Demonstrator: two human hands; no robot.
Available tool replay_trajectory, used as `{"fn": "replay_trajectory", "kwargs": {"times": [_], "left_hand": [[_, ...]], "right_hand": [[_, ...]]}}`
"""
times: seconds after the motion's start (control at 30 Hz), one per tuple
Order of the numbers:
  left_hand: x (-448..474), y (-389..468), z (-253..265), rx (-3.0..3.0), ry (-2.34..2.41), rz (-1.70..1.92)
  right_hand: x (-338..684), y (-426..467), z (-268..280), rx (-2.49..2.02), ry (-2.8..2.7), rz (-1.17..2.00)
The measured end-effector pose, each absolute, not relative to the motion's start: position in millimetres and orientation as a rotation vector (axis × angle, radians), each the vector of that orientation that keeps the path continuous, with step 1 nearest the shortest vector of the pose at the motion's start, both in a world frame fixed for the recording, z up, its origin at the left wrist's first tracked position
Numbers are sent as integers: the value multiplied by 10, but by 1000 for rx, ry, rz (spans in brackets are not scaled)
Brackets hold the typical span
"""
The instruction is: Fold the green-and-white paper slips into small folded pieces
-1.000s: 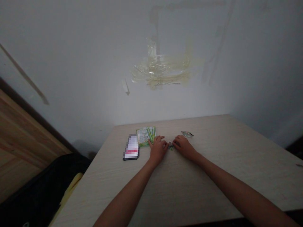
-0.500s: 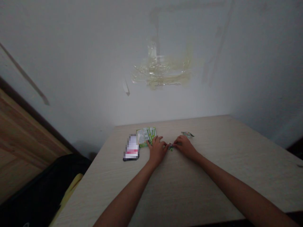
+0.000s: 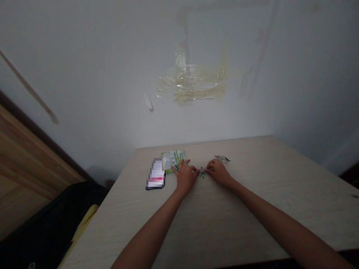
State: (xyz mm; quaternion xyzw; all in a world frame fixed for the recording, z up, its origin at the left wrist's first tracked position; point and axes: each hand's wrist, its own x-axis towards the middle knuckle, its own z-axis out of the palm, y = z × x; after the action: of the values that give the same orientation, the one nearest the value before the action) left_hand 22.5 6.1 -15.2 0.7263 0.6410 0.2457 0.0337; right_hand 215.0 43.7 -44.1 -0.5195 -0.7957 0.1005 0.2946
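Note:
Between my two hands, low over the table, is a small crinkled piece with green, white and pinkish print point(image 3: 202, 172); its kind is too small to make out. My left hand point(image 3: 185, 176) pinches its left side with thumb and forefinger, the other fingers spread. From the right, my right hand point(image 3: 219, 172) pinches the opposite side, its fingers curled together. A green and white printed packet or booklet point(image 3: 170, 160) lies flat behind my left hand, partly covered by its fingers. Just beyond my right hand rests a small greenish printed piece point(image 3: 222, 158).
A phone point(image 3: 156, 175) with a blurred screen lies left of my left hand, against the printed packet. The pale wooden table point(image 3: 269, 175) meets a wall point(image 3: 112, 93) with old clear tape point(image 3: 193, 84) on it. A dark bag point(image 3: 53, 220) and yellow cloth point(image 3: 84, 224) are at left.
My left hand's outer fingers have shifted slightly. Both hands keep their pinch on the small printed piece, whose crinkled shape looks a little different.

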Motion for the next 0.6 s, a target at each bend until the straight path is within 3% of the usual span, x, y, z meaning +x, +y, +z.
{"fn": "replay_trajectory", "kwargs": {"times": [0.6], "left_hand": [[333,26,-107,2255,2053,695]], "right_hand": [[2049,454,-409,-1541,-2056,238]]}}
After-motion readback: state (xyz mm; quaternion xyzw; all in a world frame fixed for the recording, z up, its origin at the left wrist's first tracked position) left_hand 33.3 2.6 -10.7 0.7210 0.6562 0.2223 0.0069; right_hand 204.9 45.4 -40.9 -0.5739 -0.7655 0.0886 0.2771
